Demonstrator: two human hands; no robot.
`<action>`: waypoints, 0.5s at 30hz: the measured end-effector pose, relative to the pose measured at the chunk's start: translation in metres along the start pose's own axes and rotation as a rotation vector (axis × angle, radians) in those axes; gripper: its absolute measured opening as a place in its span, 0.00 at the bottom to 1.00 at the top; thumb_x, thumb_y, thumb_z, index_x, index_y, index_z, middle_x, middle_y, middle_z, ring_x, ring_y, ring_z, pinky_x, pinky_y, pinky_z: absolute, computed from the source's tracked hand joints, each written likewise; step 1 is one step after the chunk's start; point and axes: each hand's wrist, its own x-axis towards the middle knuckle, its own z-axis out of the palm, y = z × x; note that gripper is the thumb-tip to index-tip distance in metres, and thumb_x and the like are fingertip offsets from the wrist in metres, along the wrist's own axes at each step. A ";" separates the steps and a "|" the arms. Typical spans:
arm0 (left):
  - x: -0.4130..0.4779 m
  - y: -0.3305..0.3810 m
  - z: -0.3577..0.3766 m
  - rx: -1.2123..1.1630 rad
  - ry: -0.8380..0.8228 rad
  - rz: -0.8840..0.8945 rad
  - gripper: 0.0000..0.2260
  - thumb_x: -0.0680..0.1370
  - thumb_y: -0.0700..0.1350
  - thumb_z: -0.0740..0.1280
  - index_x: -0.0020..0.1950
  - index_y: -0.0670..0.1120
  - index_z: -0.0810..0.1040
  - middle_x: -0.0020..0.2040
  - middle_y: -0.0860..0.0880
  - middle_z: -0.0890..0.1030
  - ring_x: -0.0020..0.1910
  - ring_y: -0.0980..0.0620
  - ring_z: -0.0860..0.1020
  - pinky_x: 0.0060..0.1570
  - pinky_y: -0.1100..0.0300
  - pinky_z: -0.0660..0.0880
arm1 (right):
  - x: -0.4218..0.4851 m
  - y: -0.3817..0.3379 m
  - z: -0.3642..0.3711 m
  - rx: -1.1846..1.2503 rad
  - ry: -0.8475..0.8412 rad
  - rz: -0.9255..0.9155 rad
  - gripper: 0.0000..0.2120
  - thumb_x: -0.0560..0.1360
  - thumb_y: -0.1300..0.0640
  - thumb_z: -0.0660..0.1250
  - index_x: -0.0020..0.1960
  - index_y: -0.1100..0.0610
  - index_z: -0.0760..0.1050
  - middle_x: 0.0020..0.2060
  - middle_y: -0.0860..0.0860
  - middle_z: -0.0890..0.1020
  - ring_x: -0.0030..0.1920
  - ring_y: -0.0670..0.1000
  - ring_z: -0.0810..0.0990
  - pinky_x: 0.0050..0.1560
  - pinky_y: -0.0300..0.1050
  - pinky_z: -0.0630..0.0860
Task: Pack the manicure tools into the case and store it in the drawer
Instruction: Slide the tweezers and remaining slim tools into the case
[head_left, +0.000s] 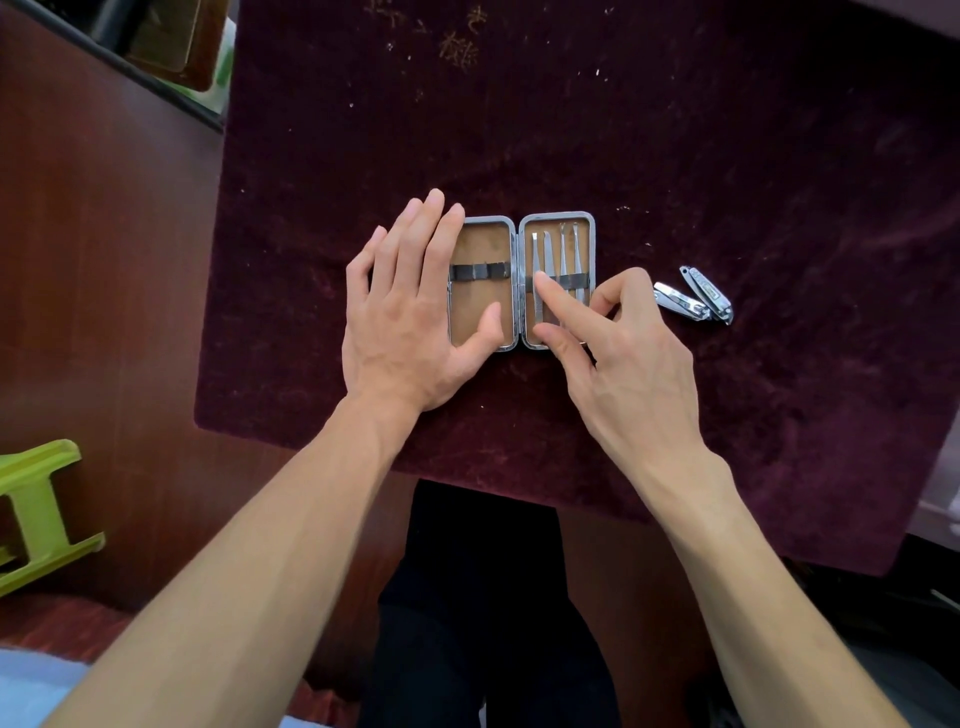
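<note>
A small metal-framed case (519, 223) with tan lining lies wide open on the dark red velvet cloth (675, 156). Its left half (480, 312) holds only an empty black elastic band. Several slim steel tools (563, 249) sit under the band in the right half. My left hand (410, 306) lies flat with straight fingers along the case's left edge, thumb on the lining. My right hand (618, 353) points its index finger onto the tools at the band, thumb at the case's lower rim, other fingers curled. Two nail clippers (693, 297) lie on the cloth to the right of the case.
The velvet cloth covers a table whose near edge runs above my dark-trousered lap (483, 597). A brown wooden panel (104, 260) rises at the left. A lime-green plastic stool (36, 514) stands at the lower left. No drawer shows in view.
</note>
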 end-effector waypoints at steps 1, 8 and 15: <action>0.000 0.000 0.000 -0.001 0.000 0.000 0.36 0.78 0.63 0.62 0.81 0.45 0.64 0.82 0.46 0.64 0.82 0.48 0.63 0.79 0.47 0.60 | 0.000 0.000 0.000 0.001 -0.004 -0.001 0.20 0.83 0.51 0.71 0.74 0.49 0.78 0.48 0.55 0.72 0.32 0.57 0.75 0.29 0.53 0.79; 0.000 0.000 0.000 0.005 0.000 -0.002 0.36 0.77 0.63 0.62 0.81 0.45 0.63 0.82 0.47 0.64 0.82 0.48 0.62 0.79 0.46 0.60 | 0.007 0.001 -0.001 0.006 0.005 -0.017 0.18 0.82 0.53 0.72 0.71 0.50 0.81 0.47 0.56 0.73 0.31 0.57 0.74 0.27 0.52 0.78; 0.000 0.001 0.000 0.003 -0.006 -0.001 0.36 0.78 0.63 0.61 0.82 0.45 0.63 0.82 0.46 0.64 0.82 0.48 0.62 0.79 0.46 0.60 | 0.009 -0.001 0.000 -0.021 0.030 -0.002 0.17 0.82 0.50 0.72 0.70 0.48 0.82 0.45 0.55 0.74 0.30 0.55 0.73 0.26 0.47 0.74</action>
